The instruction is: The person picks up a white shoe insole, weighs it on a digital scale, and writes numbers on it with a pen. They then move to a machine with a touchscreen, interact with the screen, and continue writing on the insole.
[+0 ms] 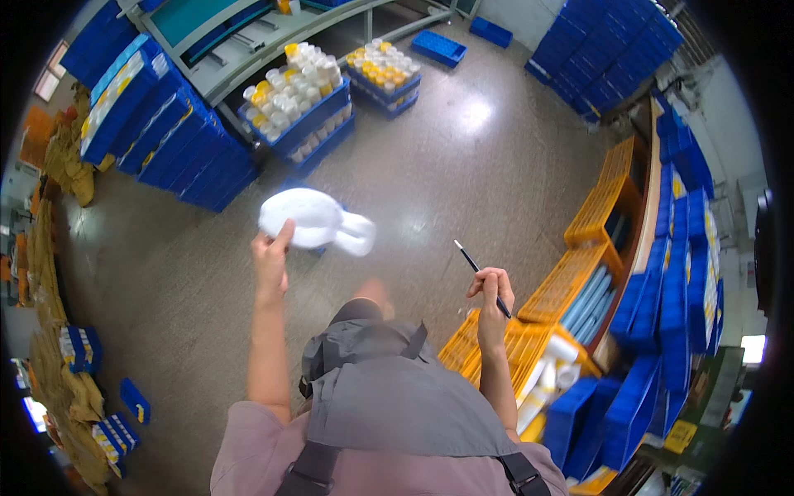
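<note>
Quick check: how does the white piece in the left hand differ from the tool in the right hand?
The white ceramic piece is broad, rounded and pale; the brush is thin, straight and dark. The left hand pinches the piece at its lower edge and holds it up, while the right hand grips the brush like a pen, its tip angled up to the left. Both are held off the floor, apart from each other.

yellow label (680, 436) lower right

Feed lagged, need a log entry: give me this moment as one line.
left hand: holds white ceramic piece, raised | right hand: holds thin brush | below right: yellow crates | floor: bare concrete
</note>
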Motion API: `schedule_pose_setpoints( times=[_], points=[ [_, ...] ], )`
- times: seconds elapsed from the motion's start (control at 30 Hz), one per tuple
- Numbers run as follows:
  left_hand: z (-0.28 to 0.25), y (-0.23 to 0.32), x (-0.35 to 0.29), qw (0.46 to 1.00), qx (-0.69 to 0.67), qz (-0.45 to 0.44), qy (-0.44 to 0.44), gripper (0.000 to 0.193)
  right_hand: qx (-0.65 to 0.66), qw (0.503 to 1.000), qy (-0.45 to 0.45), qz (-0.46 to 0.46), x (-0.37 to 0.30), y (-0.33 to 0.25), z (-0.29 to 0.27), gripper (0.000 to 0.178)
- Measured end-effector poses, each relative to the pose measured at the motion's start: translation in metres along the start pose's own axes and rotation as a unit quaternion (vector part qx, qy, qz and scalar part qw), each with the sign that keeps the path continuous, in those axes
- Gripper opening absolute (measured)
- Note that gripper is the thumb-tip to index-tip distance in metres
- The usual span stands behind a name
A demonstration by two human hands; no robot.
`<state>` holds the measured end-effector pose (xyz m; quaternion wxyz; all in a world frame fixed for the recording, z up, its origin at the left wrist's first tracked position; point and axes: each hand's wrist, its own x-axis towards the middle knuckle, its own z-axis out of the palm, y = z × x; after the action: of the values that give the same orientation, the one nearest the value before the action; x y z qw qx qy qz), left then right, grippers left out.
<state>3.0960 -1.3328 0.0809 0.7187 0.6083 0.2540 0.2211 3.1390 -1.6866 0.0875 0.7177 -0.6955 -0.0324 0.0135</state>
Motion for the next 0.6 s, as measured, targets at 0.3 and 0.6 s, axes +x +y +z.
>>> schedule_pose_setpoints(
  times=[0.3, 0.6],
  points=[
    [0.164, -0.079, 0.251, 0.954, -0.160, -0.133, 0.215, 0.040, 0.021, 0.994, 0.009, 0.105, 0.325, 0.028, -0.003, 0.026],
    [0.443, -0.045, 0.507, 0.966, -0.228, -0.053, 0.112, 0.035, 0.069, 0.993, -0.017, 0.092, 0.631, 0.031, -0.070, 0.027]
  ],
)
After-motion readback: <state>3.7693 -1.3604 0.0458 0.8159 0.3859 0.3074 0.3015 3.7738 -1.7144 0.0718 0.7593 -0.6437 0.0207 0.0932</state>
